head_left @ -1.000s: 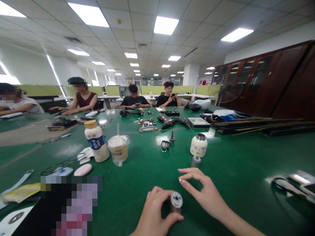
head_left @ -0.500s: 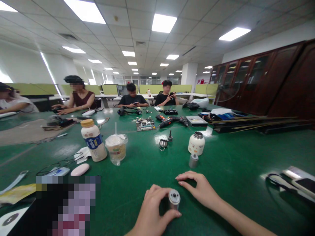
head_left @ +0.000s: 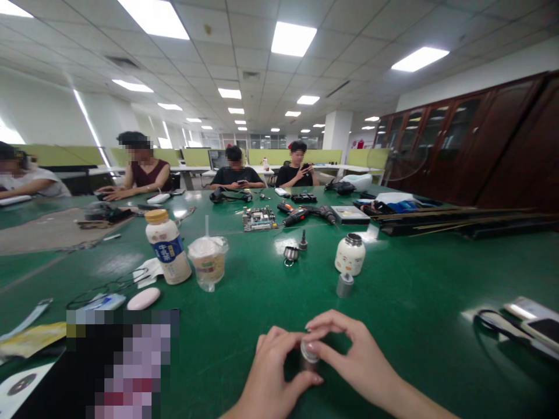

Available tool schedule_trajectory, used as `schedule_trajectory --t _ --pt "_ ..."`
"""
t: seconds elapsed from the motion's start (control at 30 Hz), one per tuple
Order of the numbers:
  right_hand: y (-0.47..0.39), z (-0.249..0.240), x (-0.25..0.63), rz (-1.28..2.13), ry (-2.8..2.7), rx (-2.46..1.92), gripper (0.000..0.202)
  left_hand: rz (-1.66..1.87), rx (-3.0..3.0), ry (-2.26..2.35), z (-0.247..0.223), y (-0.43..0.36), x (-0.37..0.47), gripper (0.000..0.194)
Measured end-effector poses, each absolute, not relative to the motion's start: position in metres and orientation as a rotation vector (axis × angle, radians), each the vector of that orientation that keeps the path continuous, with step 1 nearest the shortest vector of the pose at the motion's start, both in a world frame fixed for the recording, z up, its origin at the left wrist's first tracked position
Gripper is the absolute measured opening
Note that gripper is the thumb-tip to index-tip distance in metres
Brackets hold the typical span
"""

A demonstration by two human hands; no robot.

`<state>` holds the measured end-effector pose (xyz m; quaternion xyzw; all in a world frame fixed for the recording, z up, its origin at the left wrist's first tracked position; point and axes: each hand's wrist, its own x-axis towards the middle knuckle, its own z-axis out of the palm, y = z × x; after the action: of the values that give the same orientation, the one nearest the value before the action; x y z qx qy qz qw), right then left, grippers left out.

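Near the table's front, a small silver metal cylinder [head_left: 310, 362], which looks like an electric motor, stands upright on the green tabletop. My left hand [head_left: 273, 372] curves around its left side, with the index finger behind it and the thumb in front. The thumb and fingertips of my right hand [head_left: 349, 355] close over its top rim and hide most of the end face. Whether a tiny part sits between those fingertips cannot be seen. Farther back, a second silver cylinder [head_left: 345, 286] with a small stub on top stands before a cream-coloured bottle [head_left: 350, 256] without a lid.
A steel lid with a ring [head_left: 290, 255] and a dark metal bit [head_left: 303, 240] lie mid-table. Behind are a circuit board [head_left: 260, 219] and power drills [head_left: 297, 217]. Left stand a drink bottle [head_left: 169, 250] and a plastic cup [head_left: 208, 265]. Several people sit beyond.
My right hand has moved left and closed its fingertips onto the cylinder's top. My left hand keeps its hold in the same place.
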<state>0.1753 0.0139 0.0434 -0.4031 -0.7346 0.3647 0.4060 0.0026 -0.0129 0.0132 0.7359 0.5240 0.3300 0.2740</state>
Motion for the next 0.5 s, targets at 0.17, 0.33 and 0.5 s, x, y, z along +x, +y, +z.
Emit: schedule_trajectory --t 0.17,0.33,0.5 --pt "0.019 0.044 0.182 0.838 -1.758 -1.012 0.018 0.881 1.969 1.408 0.013 -0.013 0.003 0.036" --pt "0.010 0.044 0.179 0.886 -1.912 -0.978 0.026 0.896 1.974 1.398 0.010 -0.013 0.003 0.036" --pt "0.013 0.043 0.177 0.862 -1.840 -0.978 0.012 0.896 1.972 1.396 0.011 -0.011 0.003 0.038"
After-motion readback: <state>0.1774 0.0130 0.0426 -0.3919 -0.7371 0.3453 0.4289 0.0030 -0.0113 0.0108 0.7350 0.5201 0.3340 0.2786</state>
